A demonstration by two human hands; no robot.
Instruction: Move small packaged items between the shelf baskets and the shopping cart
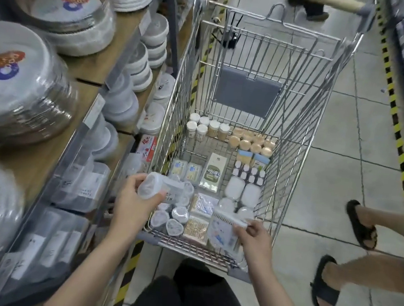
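silver cart (pixel 178 93), yellow-black striped floor tape (pixel 392 106)

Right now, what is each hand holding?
Left hand: grips a clear plastic container.
Right hand: pinches a flat clear packet over the cart.

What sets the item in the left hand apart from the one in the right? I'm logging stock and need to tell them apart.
The left hand grips a clear plastic tub, rounded and rigid, lying on its side. The right hand pinches a flat cotton swab pack, rectangular, by its upper edge. The tub is bulkier; the pack is thin. Both are held over the near end of the shopping cart.
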